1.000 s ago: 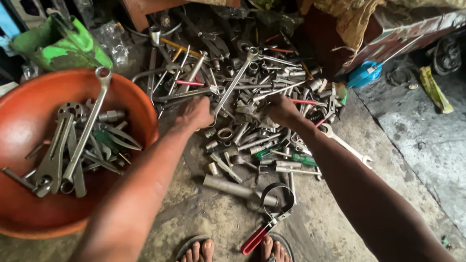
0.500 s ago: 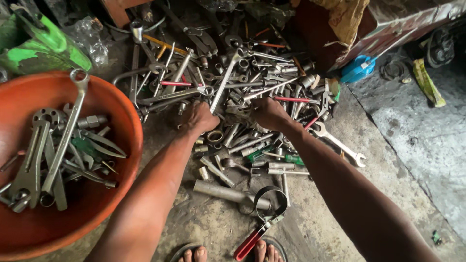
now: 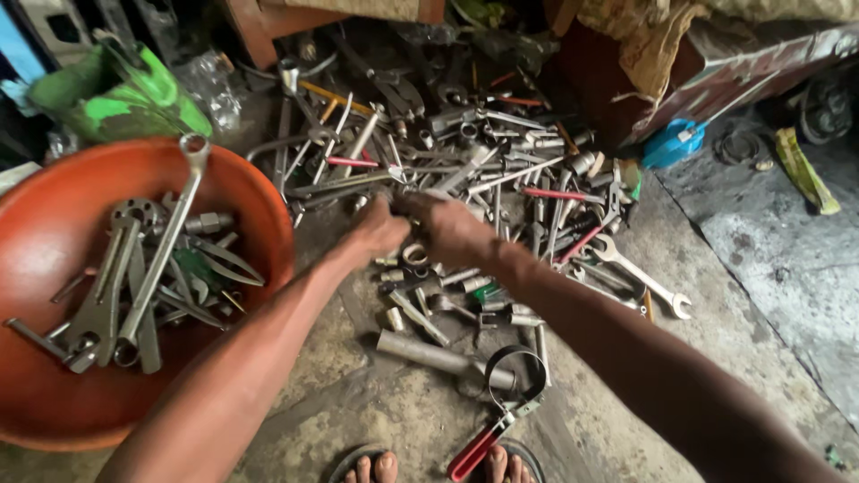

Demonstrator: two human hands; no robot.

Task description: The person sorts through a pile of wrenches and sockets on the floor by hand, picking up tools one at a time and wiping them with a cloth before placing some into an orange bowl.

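1. Both hands, left hand point(image 3: 380, 231) and right hand point(image 3: 447, 228), are met at the near edge of the tool pile point(image 3: 465, 170); whether the fingers are curled shut on a tool cannot be told
2. The tools are judged steel: heavy, stiff, possibly oily; best gripped mid-shank
3. Counted: one orange basin point(image 3: 54, 394), one long spanner point(image 3: 161, 241) inside; loose tools too many to count

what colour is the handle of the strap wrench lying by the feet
Red: the metal strap wrench has a red handle, clearest at the bottom of the head view.
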